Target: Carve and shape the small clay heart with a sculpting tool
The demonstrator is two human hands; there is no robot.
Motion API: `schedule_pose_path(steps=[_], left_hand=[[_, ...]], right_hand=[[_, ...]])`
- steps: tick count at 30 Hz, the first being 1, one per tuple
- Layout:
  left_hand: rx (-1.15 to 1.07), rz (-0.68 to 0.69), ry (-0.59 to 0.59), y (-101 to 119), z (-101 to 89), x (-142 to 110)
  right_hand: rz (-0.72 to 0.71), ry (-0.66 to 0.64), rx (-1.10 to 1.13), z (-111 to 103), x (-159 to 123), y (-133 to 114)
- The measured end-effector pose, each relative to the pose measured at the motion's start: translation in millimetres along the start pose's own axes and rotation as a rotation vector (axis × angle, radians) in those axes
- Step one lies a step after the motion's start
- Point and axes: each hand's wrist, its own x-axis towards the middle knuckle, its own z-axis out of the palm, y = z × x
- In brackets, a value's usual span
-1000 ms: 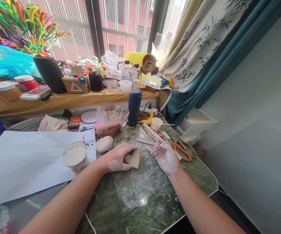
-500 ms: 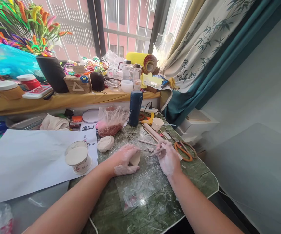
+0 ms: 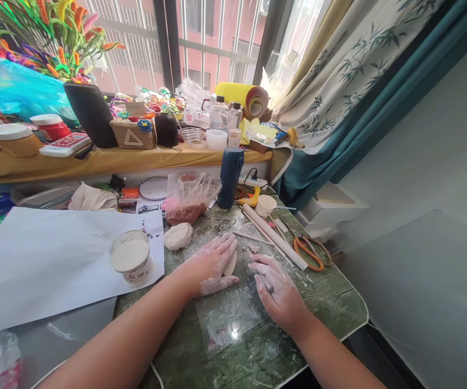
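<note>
The pale clay piece (image 3: 230, 266) shows as a smooth, cream-coloured sliver with a curved outer edge, and that's all I get of it, because the rest is hidden beneath the left hand (image 3: 214, 265). It lies on a clear plastic sheet (image 3: 233, 319), dusted and smeared with white, over the green tabletop (image 3: 331, 302).

Relative to my left grip, the piece sits under the palm and fingers, its visible edge poking out between the fingertips and the thumb, on the side facing the right hand (image 3: 276, 289). And that left hand is open: fingers laid out flat over the clay, thumb spread apart from them, touching the piece from above, not closed around it.

Over on the right, my fingers are curled closed around a small grey tool (image 3: 266, 283), only part of it in sight. That hand hovers or rests just beside the clay; from up here I cannot tell which. Both hands carry white powder.

Just past the right fingertips I've got some clay scraps (image 3: 252, 249) and a thin stick (image 3: 253, 237), then a pink roller (image 3: 276, 237) and orange-handled scissors (image 3: 308, 254). Up beyond my left hand sits a rough clay lump (image 3: 178, 236), near a plastic bag (image 3: 185, 210).
</note>
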Motion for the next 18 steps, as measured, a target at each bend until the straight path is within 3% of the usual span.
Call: schedule_pose_path(steps=[7,11,18], left_hand=[[-0.015,-0.008,-0.01,4.4,-6.3,-0.9],[-0.064,-0.006,0.01,3.4,-8.6,-1.5],[-0.142,0.014,0.021,0.6,-14.4,-3.3]], right_hand=[[0.031,-0.071,-0.127,0.3,-1.1,-4.9],[-0.002,-0.099,-0.073,-4.3,-5.3,-8.0],[0.083,-0.042,-0.064,0.7,7.3,3.8]])
